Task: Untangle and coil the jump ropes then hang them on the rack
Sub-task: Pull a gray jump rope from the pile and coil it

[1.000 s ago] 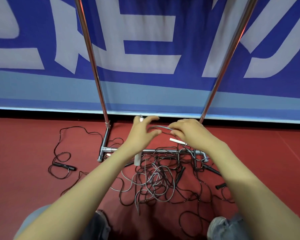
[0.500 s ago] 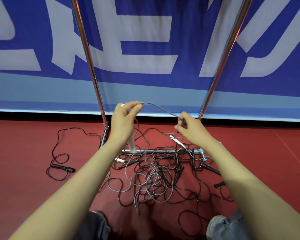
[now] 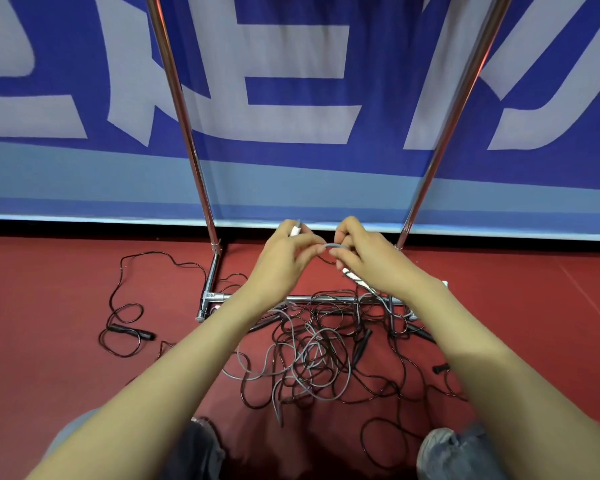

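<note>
Both hands are meeting above the floor, just in front of the rack's base. The left hand (image 3: 284, 263) is curling its fingers around a white handle (image 3: 295, 231), whose tip is poking out above the knuckles, and is pinching a short arc of the grey jump rope (image 3: 330, 244) between thumb and forefinger. The right hand (image 3: 371, 263) is pinching the same arc just beside it, fingers bent. A second white handle (image 3: 355, 279) is showing under its palm; whether the hand is gripping that one too cannot be told.

The rest of the grey rope is lying in the tangle (image 3: 319, 355) on the red floor (image 3: 49, 341), mixed with thin black ropes, on the near side of the rack's base bar and partly over it. One black handle (image 3: 132, 331) is lying well to the left inside a loose loop, and another (image 3: 440, 368) is lying at the pile's right edge.

The rack (image 3: 184, 126) is standing with its two chrome uprights running up out of view, in front of a blue banner (image 3: 291, 174) with large pale lettering. Knees in jeans (image 3: 465, 452) are showing at the near edge.
</note>
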